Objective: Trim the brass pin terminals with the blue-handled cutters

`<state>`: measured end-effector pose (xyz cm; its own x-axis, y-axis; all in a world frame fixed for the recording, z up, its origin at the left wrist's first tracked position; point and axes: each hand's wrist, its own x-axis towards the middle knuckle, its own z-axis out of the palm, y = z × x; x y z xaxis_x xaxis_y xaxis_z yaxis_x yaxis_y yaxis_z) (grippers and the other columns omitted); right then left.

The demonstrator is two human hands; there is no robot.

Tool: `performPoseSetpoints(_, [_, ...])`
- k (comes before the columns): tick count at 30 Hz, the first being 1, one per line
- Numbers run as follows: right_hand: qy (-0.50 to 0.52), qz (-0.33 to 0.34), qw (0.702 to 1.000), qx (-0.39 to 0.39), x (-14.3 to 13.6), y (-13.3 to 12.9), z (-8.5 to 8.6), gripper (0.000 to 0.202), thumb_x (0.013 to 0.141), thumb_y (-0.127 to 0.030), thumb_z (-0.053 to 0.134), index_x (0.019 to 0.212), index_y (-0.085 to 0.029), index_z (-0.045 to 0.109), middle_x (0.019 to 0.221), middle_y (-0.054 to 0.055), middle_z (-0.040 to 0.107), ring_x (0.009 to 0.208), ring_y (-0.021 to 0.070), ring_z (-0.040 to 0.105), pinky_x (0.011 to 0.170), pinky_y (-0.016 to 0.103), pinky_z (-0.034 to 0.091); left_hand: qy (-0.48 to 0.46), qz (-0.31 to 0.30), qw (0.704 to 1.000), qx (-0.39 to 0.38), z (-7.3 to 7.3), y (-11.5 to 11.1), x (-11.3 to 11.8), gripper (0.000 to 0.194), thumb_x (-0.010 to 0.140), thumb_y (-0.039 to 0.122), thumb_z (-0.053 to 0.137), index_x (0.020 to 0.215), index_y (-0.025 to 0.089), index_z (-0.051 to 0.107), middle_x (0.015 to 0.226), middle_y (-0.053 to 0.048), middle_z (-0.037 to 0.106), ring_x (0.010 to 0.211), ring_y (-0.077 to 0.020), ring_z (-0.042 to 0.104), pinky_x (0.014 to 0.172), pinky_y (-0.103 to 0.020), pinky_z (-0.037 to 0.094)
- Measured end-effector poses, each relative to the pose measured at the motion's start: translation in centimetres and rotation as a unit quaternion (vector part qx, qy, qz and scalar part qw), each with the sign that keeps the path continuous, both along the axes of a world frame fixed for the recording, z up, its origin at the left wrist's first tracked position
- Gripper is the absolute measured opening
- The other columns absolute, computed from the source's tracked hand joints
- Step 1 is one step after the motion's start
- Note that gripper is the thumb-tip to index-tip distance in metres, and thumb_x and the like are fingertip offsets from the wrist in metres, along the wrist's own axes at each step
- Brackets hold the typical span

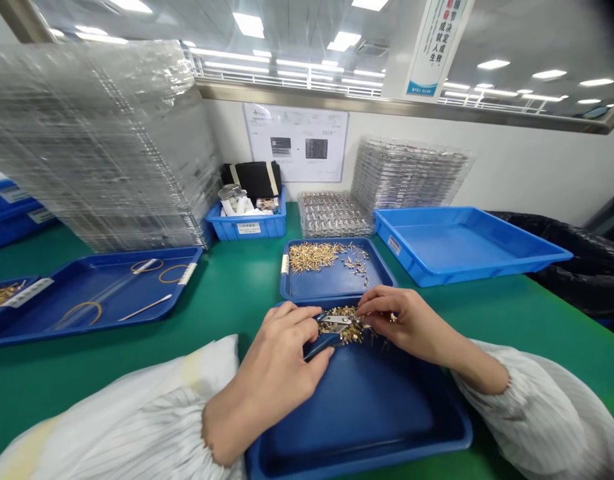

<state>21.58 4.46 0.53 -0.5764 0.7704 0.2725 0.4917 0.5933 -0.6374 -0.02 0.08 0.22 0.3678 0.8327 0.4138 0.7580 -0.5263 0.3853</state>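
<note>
My left hand (pixel 281 353) is closed around the dark blue handles of a pair of pliers (pixel 337 321), whose metal jaws point right over a pile of small gold metal pins (pixel 354 332). The pile lies at the far end of a dark blue tray (pixel 357 413). Just right of the jaws, my right hand (pixel 404 320) has its thumb and fingers pinched together above the pins. Small metal parts show at its fingers, but exactly what they grip is too small to tell.
Behind stands a smaller blue tray (pixel 317 287) with gold pins. A light blue tray (pixel 461 243) is at right, a tray with rubber bands and a swab (pixel 147 307) at left. Stacked clear plastic trays (pixel 107 147) rise at back left, more (pixel 407 175) behind. A blue bin (pixel 261 229) holds supplies.
</note>
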Motion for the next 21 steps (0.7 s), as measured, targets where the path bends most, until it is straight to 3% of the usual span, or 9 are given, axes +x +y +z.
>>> performPoseSetpoints(8, [-0.013,-0.049,0.994,-0.093,0.0,-0.3,0.3,0.012,0.084,-0.015,0.045,0.079,-0.016,0.056,0.057,-0.003,0.053,0.050,0.0086,0.046,0.047,0.019,0.034,0.011,-0.001,1.000,-0.015,-0.1,0.0,0.1,0.021,0.071,0.023,0.061,0.057,0.017,0.047,0.103,-0.007,0.064,0.091,-0.0236,0.054,0.082,-0.045,0.043])
performPoseSetpoints(14, [-0.030,-0.015,0.999,0.036,-0.5,-0.8,0.2,0.012,0.084,-0.009,0.046,0.080,-0.016,0.056,0.072,0.000,0.057,0.065,0.0096,0.050,0.060,0.020,0.037,0.010,-0.032,0.999,-0.020,0.0,-0.2,0.1,0.020,0.071,0.023,0.061,0.058,0.017,0.048,0.107,-0.005,0.063,0.092,-0.0224,0.053,0.087,-0.045,0.040])
performPoseSetpoints(21, [-0.063,0.016,0.997,0.051,-0.5,-1.0,-0.2,0.015,0.086,-0.010,0.044,0.086,-0.016,0.057,0.080,0.002,0.056,0.070,0.0117,0.052,0.063,0.022,0.038,0.026,-0.050,0.998,-0.005,0.3,-0.3,0.1,0.017,0.073,0.024,0.059,0.060,0.017,0.050,0.109,-0.005,0.062,0.093,-0.0241,0.052,0.086,-0.047,0.040])
